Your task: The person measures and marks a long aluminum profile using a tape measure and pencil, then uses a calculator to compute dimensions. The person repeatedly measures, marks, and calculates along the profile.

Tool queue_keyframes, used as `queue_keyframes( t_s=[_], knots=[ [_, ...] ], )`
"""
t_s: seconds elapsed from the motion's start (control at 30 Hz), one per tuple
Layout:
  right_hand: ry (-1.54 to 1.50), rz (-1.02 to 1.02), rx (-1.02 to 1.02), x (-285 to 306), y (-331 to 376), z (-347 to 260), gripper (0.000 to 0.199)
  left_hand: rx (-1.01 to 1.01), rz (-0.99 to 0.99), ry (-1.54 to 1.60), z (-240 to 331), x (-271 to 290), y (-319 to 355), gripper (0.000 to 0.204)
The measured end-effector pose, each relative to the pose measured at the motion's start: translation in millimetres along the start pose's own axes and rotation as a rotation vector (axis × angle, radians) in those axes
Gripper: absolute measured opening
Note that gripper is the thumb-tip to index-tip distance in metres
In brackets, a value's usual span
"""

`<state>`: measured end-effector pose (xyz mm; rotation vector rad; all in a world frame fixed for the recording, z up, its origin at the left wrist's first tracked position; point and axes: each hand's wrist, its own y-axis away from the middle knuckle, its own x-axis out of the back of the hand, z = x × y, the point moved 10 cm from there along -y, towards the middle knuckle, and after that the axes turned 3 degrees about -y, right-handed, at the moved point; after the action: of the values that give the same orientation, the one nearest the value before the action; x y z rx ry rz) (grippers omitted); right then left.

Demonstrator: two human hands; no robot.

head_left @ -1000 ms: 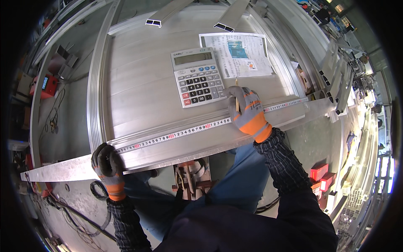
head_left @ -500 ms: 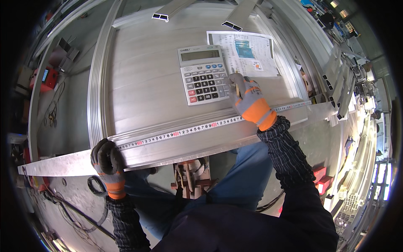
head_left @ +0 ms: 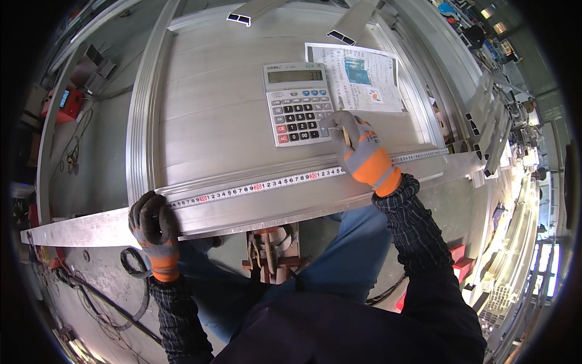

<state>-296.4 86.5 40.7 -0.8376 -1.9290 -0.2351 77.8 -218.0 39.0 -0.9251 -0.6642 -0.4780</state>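
Observation:
A silver-grey calculator [head_left: 297, 91] with digits on its display lies on a flat metal panel [head_left: 212, 103]. My right hand [head_left: 361, 145], in a grey and orange glove, is curled at the calculator's lower right keys. A thin tan stick like a pencil [head_left: 347, 136] is held between its fingers. Along the near metal bar [head_left: 273, 209] stretches a white tape measure [head_left: 254, 188], passing beneath my right hand. My left hand [head_left: 153, 224], gloved alike, is closed at the tape's left end on the bar, covering that end. A printed sheet [head_left: 382, 79] lies right of the calculator.
Two hollow metal profiles [head_left: 345, 30] [head_left: 248, 13] jut over the panel's far edge. A ribbed frame rail [head_left: 142, 121] borders the left. A red device [head_left: 63, 103] stands beyond it, and cables [head_left: 100, 309] lie on the floor at lower left.
My right hand has shifted slightly left and nearer, onto the calculator's lower right corner. Its display reads differently. My left hand stays at the tape's end; the whole view has shifted a little.

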Motion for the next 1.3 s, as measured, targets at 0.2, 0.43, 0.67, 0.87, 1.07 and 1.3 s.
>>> queue_keyframes(
  t_s=[0.2, 0.43, 0.67, 0.87, 1.07, 1.3],
  knots=[
    [0.017, 0.033, 0.125, -11, -4, 1, 0.044, 0.004, 0.007, 0.015, -3, -1, 1, 0.026],
    [0.028, 0.104, 0.058, 10, -19, 14, 0.027, -0.005, 0.009, -0.003, 2, 2, -1, 0.027],
    [0.056, 0.07, 0.025, 11, -19, 12, 0.025, -0.02, -0.003, -0.01, 0, 0, 0, 0.023],
    [0.242, 0.008, 0.008, -3, -19, 16, 0.043, -0.019, 0.003, -0.008, 0, -1, -1, 0.025],
    [0.07, -0.081, -0.083, -2, -13, 6, 0.051, 0.003, 0.006, -0.012, -1, 0, 1, 0.026],
    [0.125, 0.007, 0.033, -27, -5, 9, 0.046, -0.018, -0.004, -0.022, -2, 0, 1, 0.023]
  ],
)
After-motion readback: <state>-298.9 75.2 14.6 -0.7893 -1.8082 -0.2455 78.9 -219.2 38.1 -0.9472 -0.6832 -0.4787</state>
